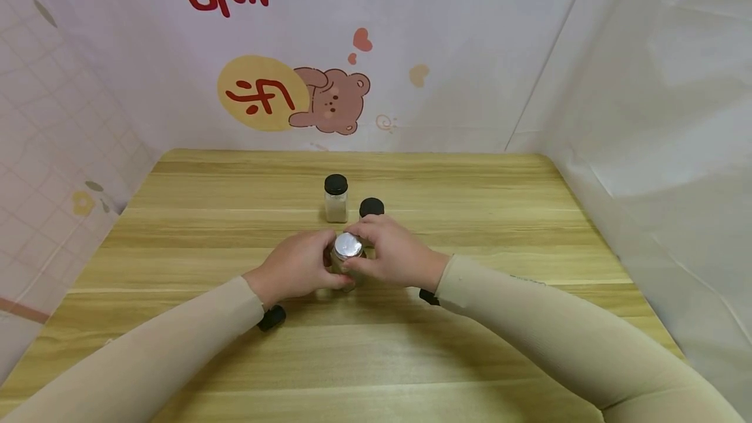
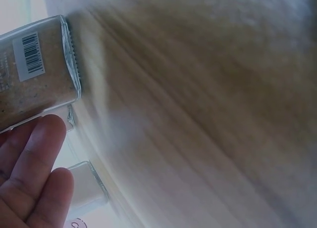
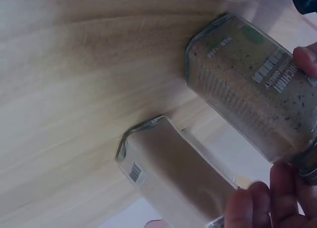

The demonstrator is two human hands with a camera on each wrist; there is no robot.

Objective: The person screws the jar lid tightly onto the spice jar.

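A square glass spice jar (image 1: 348,254) with a silvery top stands on the wooden table between both hands. Speckled brown-orange seasoning shows through its glass (image 3: 242,84) in the right wrist view, and a barcode label (image 2: 30,56) in the left wrist view. My left hand (image 1: 299,265) holds the jar's body from the left, thumb in front. From the right, my right hand (image 1: 402,253) pinches around the jar's upper end with thumb and fingers. The hands partly cover the jar.
Behind the hands stand two black-lidded jars: one with pale contents (image 1: 337,200), and another jar (image 1: 372,207) partly hidden by my right hand. Small black devices sit under the left wrist (image 1: 272,318) and right wrist (image 1: 429,296). White printed sheets (image 1: 458,51) border the wooden table (image 1: 364,358).
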